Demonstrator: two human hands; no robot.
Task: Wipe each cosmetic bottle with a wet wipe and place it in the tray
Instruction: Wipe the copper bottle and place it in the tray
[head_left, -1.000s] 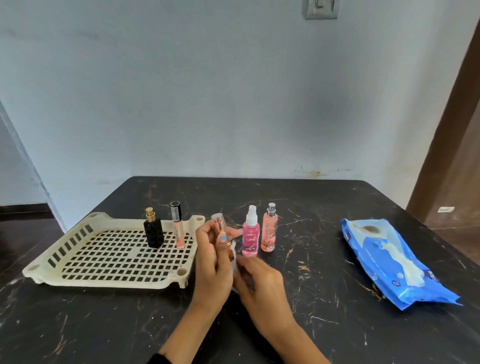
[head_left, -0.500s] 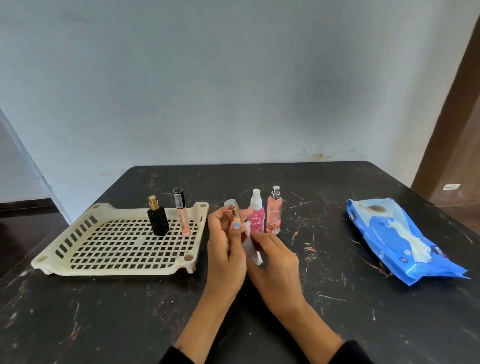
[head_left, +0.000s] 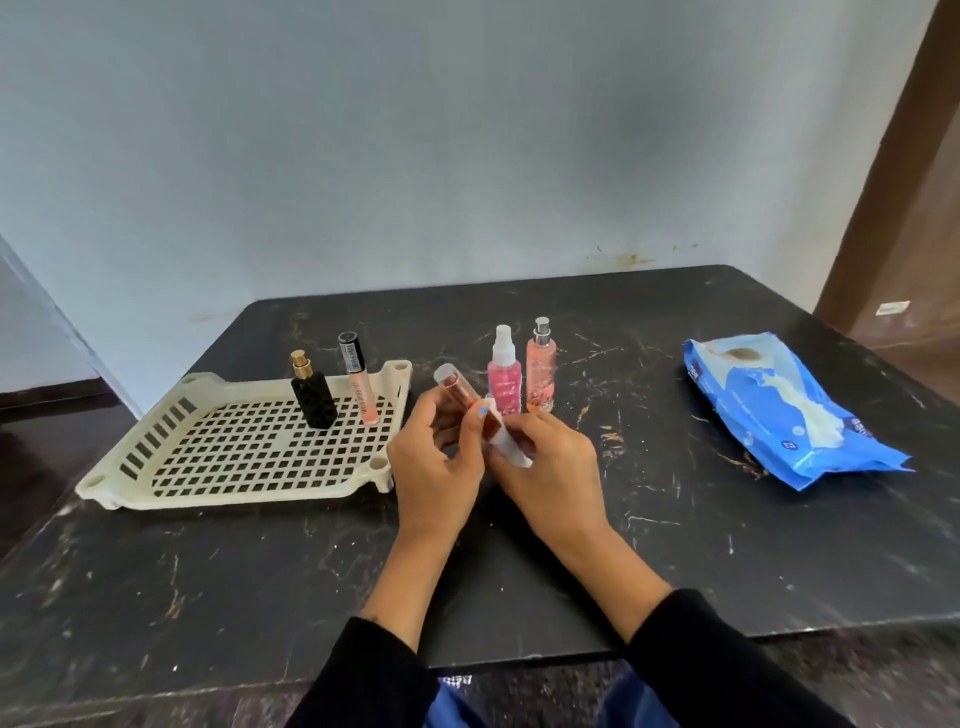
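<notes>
My left hand grips a small copper-coloured bottle with a clear cap, tilted up to the left above the black table. My right hand presses a white wet wipe against the bottle's lower part. A cream slotted tray lies at the left; a black bottle with a gold top and a slim peach tube with a black cap stand in its far right corner. A pink spray bottle and a peach spray bottle stand on the table just beyond my hands.
A blue wet-wipe pack lies at the right with a wipe poking out of its opening. The table's near edge runs below my forearms. A wall stands behind the table and a brown door frame rises at the far right.
My view has tilted down and my sleeves have come into sight. The right hand has slid the wipe along the bottle, which stays in my left hand.
</notes>
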